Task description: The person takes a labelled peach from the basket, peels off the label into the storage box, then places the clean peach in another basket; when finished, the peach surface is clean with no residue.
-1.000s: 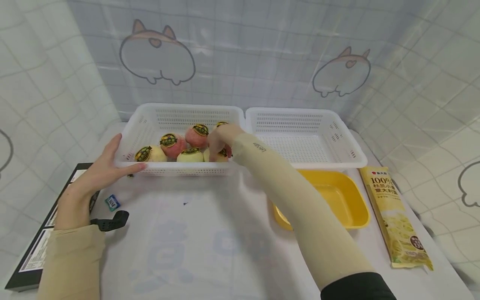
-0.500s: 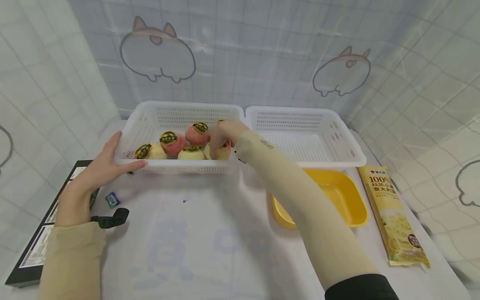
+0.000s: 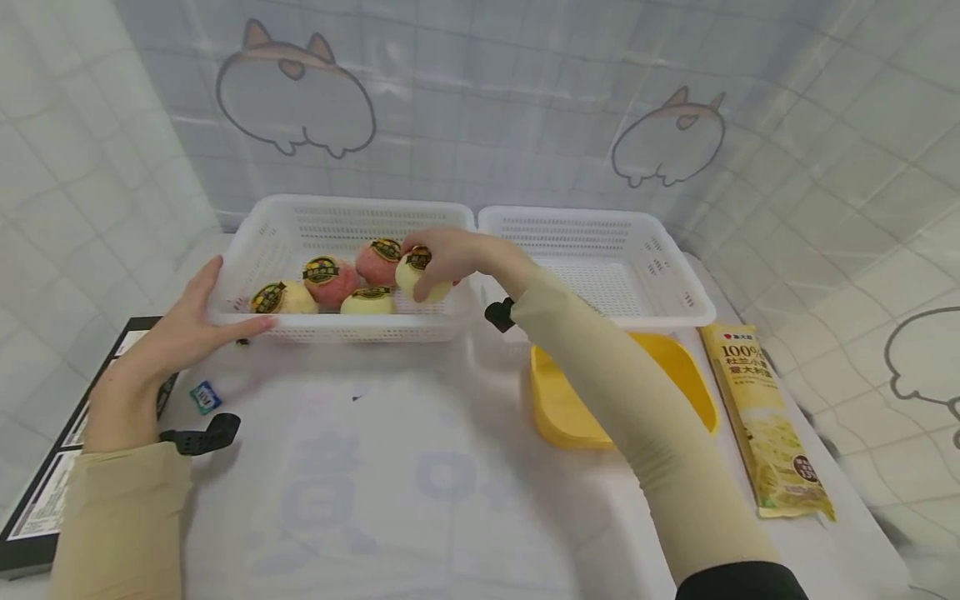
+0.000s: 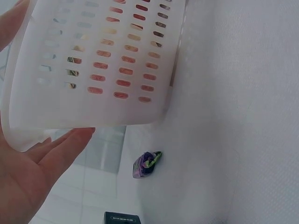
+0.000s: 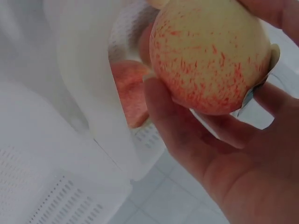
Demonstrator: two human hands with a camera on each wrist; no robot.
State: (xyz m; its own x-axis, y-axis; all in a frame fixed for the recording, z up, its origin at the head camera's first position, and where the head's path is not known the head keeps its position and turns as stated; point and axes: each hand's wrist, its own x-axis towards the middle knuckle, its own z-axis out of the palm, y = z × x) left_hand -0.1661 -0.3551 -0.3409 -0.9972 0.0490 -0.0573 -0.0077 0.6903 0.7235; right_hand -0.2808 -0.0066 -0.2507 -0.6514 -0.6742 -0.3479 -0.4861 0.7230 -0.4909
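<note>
My right hand (image 3: pixel 442 257) holds a pale yellow apple with red streaks (image 5: pixel 210 56) and a dark label, its fingers and thumb curled round it. This apple is over the right end of the left white basket (image 3: pixel 337 332). Below and beside it in the basket are two red apples (image 3: pixel 330 281) and two pale yellow apples (image 3: pixel 367 301) with black-and-gold labels. My left hand (image 3: pixel 168 337) rests against the basket's front left corner, thumb along the front rim and fingers straight along the left end. In the left wrist view, fingers (image 4: pixel 65 151) touch the outer wall.
A second white basket (image 3: pixel 600 321) stands right of the first. A yellow tub (image 3: pixel 573 417) sits before it, partly behind my right forearm. Further right lies a yellow pasta packet (image 3: pixel 765 425). At left are a small blue packet (image 3: pixel 205 397) and a black-edged box (image 3: pixel 45 492).
My right hand has lifted the pale yellow apple up from the front right of the basket. The left hand stays at the basket's corner. The whole head view has shifted slightly.
</note>
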